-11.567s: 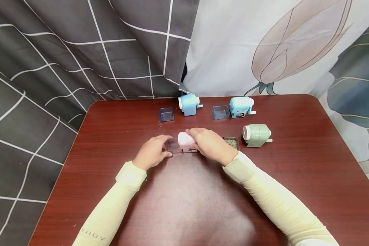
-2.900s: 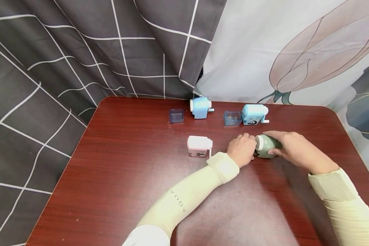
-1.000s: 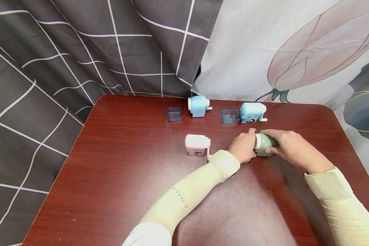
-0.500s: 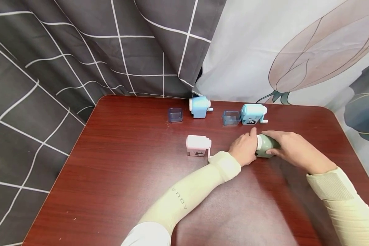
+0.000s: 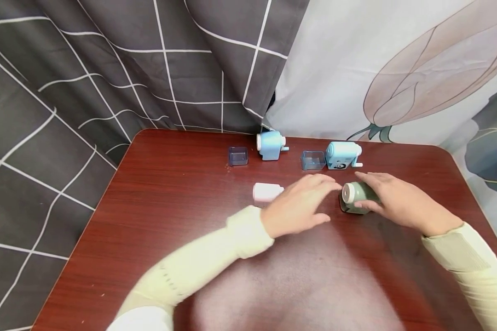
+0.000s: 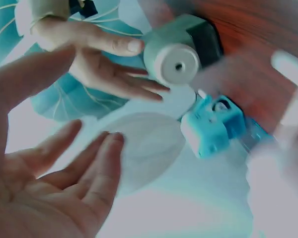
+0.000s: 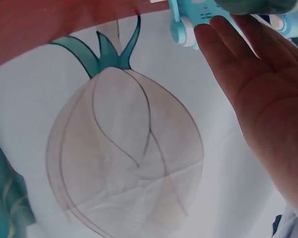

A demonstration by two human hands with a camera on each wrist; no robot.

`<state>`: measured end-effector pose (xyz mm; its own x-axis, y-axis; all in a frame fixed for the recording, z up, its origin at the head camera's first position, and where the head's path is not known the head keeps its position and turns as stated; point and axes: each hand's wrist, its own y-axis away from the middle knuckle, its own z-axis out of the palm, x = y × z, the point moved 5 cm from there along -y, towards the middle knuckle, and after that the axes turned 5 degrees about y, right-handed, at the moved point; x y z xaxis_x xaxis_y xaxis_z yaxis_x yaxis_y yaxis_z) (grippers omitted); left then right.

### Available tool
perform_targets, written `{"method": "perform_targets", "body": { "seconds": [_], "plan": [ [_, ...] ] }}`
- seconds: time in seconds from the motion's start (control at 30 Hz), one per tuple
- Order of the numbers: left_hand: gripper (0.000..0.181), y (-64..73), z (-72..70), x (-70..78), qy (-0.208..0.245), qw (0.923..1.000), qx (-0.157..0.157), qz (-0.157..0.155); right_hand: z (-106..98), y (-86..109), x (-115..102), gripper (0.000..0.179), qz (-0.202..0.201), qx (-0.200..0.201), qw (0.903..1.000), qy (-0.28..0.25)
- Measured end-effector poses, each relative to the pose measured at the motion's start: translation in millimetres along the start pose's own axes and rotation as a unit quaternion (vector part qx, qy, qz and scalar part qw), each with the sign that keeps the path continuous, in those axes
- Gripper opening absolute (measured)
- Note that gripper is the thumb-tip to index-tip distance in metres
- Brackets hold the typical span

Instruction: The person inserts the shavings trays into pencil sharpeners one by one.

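Observation:
On the right half of the table stands a green hand-crank pencil sharpener [image 5: 361,192] with a white round front. Its dark shavings drawer [image 6: 207,40] sits in the body below. My right hand [image 5: 406,202] is around the sharpener, thumb on the near side and straight fingers [image 7: 228,54] on the far side. The left wrist view shows those fingers spread, with a gap to the green body. To the left of it, my left hand [image 5: 300,204] is in the air, fingers extended and holding nothing. It partly covers a pink sharpener [image 5: 266,192].
At the back stand a blue sharpener [image 5: 270,145] and a light-blue panda sharpener [image 5: 342,155]. Beside each lies a clear blue drawer, one at left [image 5: 238,156] and one in the middle [image 5: 313,160]. Curtains hang behind the table's back edge.
My left hand has come off the green sharpener's front and moved left, its fingers opening. The right hand's fingers have straightened. Earlier, a drawer of shavings lay beside the green sharpener, and both hands held the pink one.

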<state>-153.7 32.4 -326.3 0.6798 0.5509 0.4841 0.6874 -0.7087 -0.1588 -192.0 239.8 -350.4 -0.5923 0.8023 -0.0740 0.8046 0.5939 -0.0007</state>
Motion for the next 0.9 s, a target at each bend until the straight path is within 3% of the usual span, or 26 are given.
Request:
{"method": "perform_targets", "body": {
  "seconds": [0.1, 0.2, 0.37, 0.5, 0.63, 0.77, 0.9],
  "plan": [
    [0.051, 27.3, -25.4, -16.3, 0.043, 0.9984, 0.035, 0.010, -5.7, -0.9, -3.8, 0.073, -0.008, 0.010, 0.9999, 0.009],
    [0.046, 50.8, -48.0, -40.1, 0.067, 0.9950, 0.074, -0.006, -12.1, -4.8, -10.1, 0.069, -0.030, 0.025, 0.9992, 0.011],
    [0.052, 73.6, -70.0, -95.5, 0.065, 0.9871, 0.102, -0.105, -21.3, -20.0, -25.8, 0.061, -0.077, 0.057, 0.9952, 0.020],
    [0.058, 82.3, -73.8, -147.9, 0.058, 0.9724, 0.111, -0.197, -28.0, -39.5, -41.4, 0.056, -0.111, 0.086, 0.9897, 0.025],
    [0.066, 84.3, -71.3, -189.4, 0.059, 0.9574, 0.110, -0.260, -32.0, -63.7, -55.4, 0.051, -0.104, 0.080, 0.9912, 0.021],
    [0.075, 81.5, -66.6, -214.3, 0.071, 0.9435, 0.099, -0.308, -33.6, -89.5, -68.8, 0.045, -0.113, 0.070, 0.9910, 0.018],
    [0.085, 72.3, -62.4, -226.7, 0.091, 0.9348, 0.085, -0.333, -32.8, -113.6, -80.1, 0.038, -0.128, 0.065, 0.9895, 0.013]
  ]
}}
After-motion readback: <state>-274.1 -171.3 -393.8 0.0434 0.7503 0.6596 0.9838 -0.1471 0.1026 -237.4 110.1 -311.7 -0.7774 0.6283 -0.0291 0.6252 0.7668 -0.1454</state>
